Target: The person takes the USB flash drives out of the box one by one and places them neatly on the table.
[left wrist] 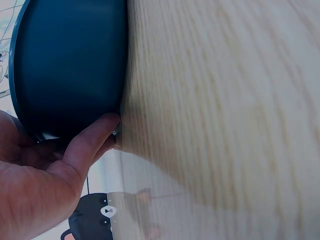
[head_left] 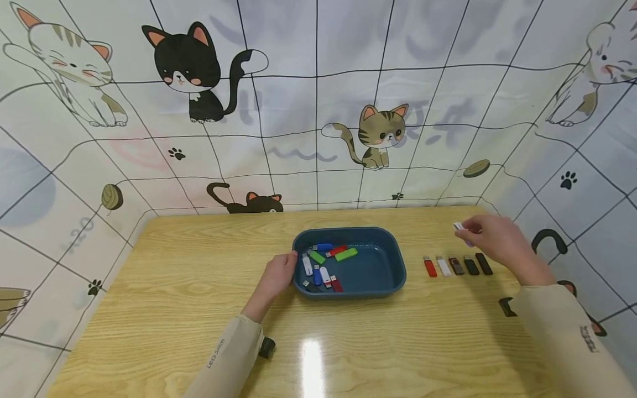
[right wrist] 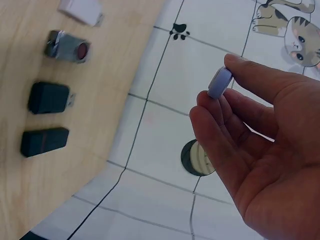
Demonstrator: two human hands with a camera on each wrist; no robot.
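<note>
The left hand (head_left: 278, 271) holds the left rim of a dark blue plastic tub with round corners (head_left: 375, 271), which sits on the light brown wooden table (head_left: 199, 331), just right of that hand. In the tub, mostly near the left hand, lie small USB sticks in blue, green, red, white and black (head_left: 346, 254). Farther right, closer to the person than the right hand (head_left: 492, 236), is a row of five USB sticks (head_left: 455, 266): red, white, grey-brown and two black. The right hand, well apart from the left, pinches a small pale purple and white USB stick (right wrist: 220, 83) in the air. That one could slip and drop, I think, since only fingertips have it. A low swing of the right hand might bump the row crooked. A tug from the left might slide the tub. The right fingers hide much of the pinched stick, and the sticks in the tub lie too close to count surely.
</note>
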